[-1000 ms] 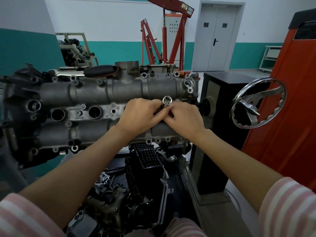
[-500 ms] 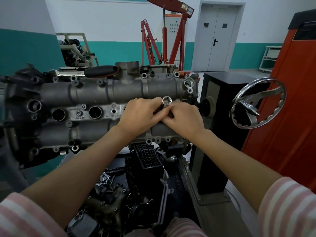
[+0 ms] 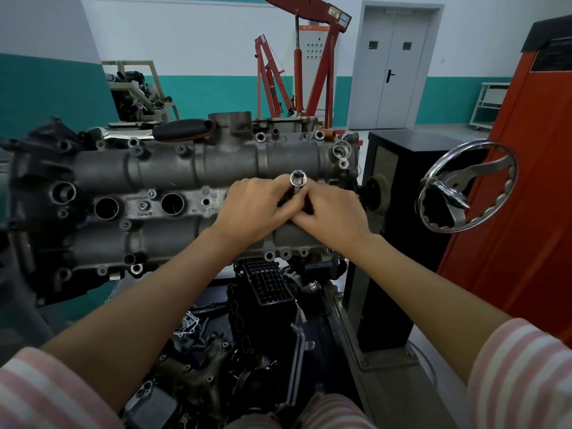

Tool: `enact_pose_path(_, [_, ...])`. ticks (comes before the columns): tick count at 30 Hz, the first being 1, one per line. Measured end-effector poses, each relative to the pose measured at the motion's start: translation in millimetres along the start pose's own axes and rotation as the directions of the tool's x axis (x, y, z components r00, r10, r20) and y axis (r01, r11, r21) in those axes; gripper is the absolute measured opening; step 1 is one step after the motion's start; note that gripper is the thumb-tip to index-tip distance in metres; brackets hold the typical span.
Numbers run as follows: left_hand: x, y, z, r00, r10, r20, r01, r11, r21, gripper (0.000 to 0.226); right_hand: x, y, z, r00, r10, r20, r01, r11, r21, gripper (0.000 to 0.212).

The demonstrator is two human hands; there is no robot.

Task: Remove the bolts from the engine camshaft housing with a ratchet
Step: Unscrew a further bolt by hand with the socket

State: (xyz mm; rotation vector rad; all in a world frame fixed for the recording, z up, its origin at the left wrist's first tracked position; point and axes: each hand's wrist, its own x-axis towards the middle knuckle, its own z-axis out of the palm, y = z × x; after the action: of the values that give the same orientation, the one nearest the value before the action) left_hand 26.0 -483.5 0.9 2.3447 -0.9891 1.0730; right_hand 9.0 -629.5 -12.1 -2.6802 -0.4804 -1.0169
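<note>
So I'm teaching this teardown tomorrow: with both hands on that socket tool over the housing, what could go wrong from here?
1. The socket points its open end up, with both the left hand and right hand pinching its stem; a slip could drop it into the parts below the engine.
2. The camshaft housing has open round bores close by; a loosened bolt might fall into one.

Handwheel [image 3: 467,187] near housing's [image 3: 192,171] rt end
</note>
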Motion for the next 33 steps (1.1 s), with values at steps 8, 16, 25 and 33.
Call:
enact_pose_path(8, [0.5,1.6,-2.1,0.999,0.002,0.043,-0.002,1.0,0.003,0.06,-1.8,-1.9,-2.2,1.0,-0.008,-0.001,0.008,1.0,0.008,0.022])
enact_pose_path(16, [-0.3,4.7,-1.4,1.0,0.01,-0.005,-0.01,1.0,-0.007,0.029,0.8,-0.7,-1.7,1.0,0.011,0.025,-0.01,1.0,-0.016,0.039])
enact_pose_path(25, [0.0,1.7,-1.0,1.0,0.007,0.028,-0.007,1.0,0.022,0.06,-1.9,-1.9,-1.9,1.0,-0.016,-0.007,0.016,1.0,0.022,0.025])
enact_pose_path(33, [0.0,0.8,-0.4,1.0,0.021,-0.008,-0.021,1.0,0.008,0.044,0.9,-1.0,-1.2,1.0,0.015,0.009,-0.015,1.0,-0.006,0.038])
